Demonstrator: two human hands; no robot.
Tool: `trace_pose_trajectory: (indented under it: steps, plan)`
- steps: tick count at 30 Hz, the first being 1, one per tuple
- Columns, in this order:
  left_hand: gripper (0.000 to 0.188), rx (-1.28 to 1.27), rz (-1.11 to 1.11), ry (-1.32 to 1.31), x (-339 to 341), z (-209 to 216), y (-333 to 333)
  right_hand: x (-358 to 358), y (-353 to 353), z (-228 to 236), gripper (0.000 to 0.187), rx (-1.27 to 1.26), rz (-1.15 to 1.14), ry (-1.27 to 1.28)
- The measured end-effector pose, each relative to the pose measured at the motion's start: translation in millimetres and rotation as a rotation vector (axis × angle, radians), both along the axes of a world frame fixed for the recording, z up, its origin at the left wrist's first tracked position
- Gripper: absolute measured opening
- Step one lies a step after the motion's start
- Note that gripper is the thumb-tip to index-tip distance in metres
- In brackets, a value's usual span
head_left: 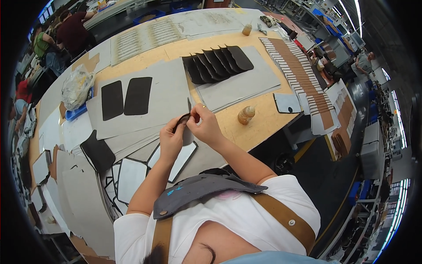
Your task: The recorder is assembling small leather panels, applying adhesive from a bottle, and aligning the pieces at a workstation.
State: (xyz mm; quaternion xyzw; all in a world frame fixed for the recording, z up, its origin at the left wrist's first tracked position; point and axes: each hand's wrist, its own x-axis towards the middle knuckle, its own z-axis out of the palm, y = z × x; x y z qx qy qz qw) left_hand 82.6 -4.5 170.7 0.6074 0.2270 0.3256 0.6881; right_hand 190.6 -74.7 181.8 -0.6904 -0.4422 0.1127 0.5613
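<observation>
My left hand (170, 140) is closed on a small dark piece (183, 119), which looks like leather or fabric. Close beside it, my right hand (205, 125) pinches at the edge of that piece, its fingertips nearly touching the left ones. A thin, dark, pointed strip or tool (189, 105) sticks up between the fingers; its lower end is hidden, and it seems to come from the right hand. Beyond the hands, two black rectangular panels (138, 96) lie flat on grey card (167, 79). To their right stands an overlapping row of black panels (224, 62).
A small bottle of amber liquid (246, 115) stands right of my hands, another bottle (247, 30) far back. White panels with black edges (132, 174) lie near my left forearm. A stuffed plastic bag (78, 87) sits in a blue tray (77, 113). Other people (77, 31) are at far left.
</observation>
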Motion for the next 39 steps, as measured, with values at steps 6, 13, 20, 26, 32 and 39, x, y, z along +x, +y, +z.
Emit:
trace_pose_trajectory:
  steps: [6,13,20,26,32,39]
  plan:
    - [0.016,-0.369,-0.016,-0.092,1,13,12,-3,-4,2,0.01,0.202,0.007,-0.459]
    - [0.022,-0.578,-0.019,-0.12,-21,28,33,33,-34,-24,0.014,-0.143,-0.016,-0.002]
    - [0.025,-0.554,-0.075,-0.105,-33,15,35,25,-24,-26,0.016,0.03,-0.063,-0.047]
    - [0.028,-0.68,-0.103,-0.283,-44,26,34,44,-12,-71,0.034,-0.13,-0.08,0.344]
    - [0.031,-0.743,-0.087,-0.347,-68,-5,50,37,-21,-56,0.031,-0.035,0.265,1.23]
    - [0.029,0.163,-0.041,0.22,-72,-6,52,40,-32,-23,0.022,-0.16,0.313,0.78]
